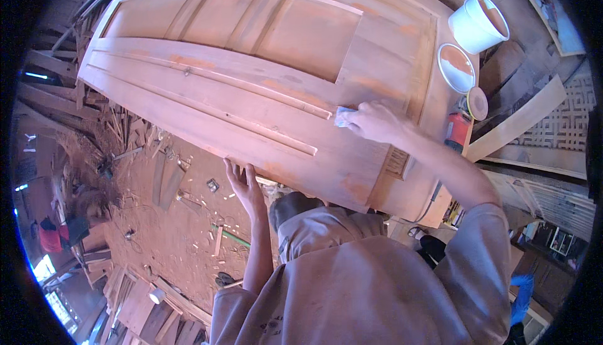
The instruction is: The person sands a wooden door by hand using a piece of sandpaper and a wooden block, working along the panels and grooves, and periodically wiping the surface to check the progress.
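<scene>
Door (251, 62) lies flat on a bench, panelled face up, filling most of the view. Right hand (375, 122) is closed on a small pale pad (343, 117), probably sandpaper or a rag, hard to tell at this size, and presses it on the door's face near the right stile. Left hand (244, 185) has fingers spread and grips the near edge from below, holding nothing else.

Progress, judging by surface only: orange filler patches show along the rails, by the panel corner and on the right stile; the wood around the pad looks even in tone. Patches to the left and at the near edge look untouched, so most of the face seems left to do.

Room: far right edge is crowded with a white bucket (477, 23), its lid (456, 67) and an orange power tool (458, 128) just beside the pad hand. Leftward the face is open. Near edge overhangs a floor strewn with offcuts (157, 175).
</scene>
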`<state>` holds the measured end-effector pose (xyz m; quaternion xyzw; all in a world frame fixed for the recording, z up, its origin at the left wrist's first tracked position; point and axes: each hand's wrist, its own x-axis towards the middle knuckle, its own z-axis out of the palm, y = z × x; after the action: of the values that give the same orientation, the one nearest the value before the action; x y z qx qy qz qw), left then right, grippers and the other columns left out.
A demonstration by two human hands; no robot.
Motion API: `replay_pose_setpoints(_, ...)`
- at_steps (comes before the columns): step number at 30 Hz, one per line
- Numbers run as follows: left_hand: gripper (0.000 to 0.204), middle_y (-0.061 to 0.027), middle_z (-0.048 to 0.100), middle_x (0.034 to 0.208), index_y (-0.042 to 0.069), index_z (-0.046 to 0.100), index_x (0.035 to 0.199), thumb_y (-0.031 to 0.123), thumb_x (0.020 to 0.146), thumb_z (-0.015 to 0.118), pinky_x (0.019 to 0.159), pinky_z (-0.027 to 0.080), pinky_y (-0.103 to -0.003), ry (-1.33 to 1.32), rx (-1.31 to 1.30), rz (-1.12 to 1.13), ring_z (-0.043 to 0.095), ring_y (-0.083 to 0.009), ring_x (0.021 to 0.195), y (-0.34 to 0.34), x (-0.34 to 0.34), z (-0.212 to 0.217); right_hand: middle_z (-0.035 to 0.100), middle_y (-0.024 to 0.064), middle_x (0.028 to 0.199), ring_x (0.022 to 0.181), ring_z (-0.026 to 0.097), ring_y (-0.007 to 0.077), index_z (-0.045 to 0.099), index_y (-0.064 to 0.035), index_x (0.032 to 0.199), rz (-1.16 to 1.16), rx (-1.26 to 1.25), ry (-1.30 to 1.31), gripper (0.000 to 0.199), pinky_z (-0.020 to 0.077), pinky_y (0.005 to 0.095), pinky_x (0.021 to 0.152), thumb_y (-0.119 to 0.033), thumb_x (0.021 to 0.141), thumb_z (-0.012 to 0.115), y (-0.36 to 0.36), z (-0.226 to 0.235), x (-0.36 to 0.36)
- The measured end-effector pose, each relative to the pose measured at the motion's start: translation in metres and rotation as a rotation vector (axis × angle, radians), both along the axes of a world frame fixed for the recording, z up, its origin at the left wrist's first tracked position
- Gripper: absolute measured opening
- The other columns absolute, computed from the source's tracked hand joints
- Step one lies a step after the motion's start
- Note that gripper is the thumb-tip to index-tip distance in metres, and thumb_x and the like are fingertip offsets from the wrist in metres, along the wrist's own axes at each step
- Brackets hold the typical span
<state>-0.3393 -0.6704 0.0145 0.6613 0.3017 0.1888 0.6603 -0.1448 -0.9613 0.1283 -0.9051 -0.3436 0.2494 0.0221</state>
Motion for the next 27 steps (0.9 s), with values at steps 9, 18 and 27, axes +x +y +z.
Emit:
replay_pose_setpoints(9,0.067,-0.0229,0.028,0.161,0.002,0.023,0.158,0.012,0.102,0.058,0.113,0.040,-0.043,0.076,0.096,0.021,0.036,-0.0357,0.145,0.004,-0.002,0.003,0.072,0.0181,0.098,0.089,0.070,0.0388,0.065,-0.0204,0.127,-0.244,0.150,0.042,0.030,0.0559,0.0499,0.082,-0.027,0.099,0.056,-0.035,0.009,-0.009)
replay_pose_setpoints(18,0.067,-0.0245,0.029,0.160,0.002,0.023,0.158,0.012,0.102,0.058,0.113,0.041,-0.045,0.071,0.094,0.002,0.037,-0.0362,0.144,0.003,-0.003,0.004,0.070,0.0188,0.095,0.082,0.069,0.0385,0.064,-0.0166,0.130,-0.321,0.224,-0.006,0.033,0.0565,0.0500,0.075,-0.028,0.100,0.056,-0.044,-0.038,-0.059)
replay_pose_setpoints(27,0.067,-0.0252,0.030,0.160,0.001,0.022,0.158,0.012,0.102,0.057,0.113,0.041,-0.045,0.053,0.084,-0.013,0.037,-0.0360,0.144,0.003,0.002,0.004,0.070,0.0186,0.077,0.074,0.071,0.0398,0.073,-0.0118,0.097,0.177,0.000,-0.109,0.017,0.0574,0.0493,0.068,-0.025,0.092,0.063,-0.001,-0.002,0.005)
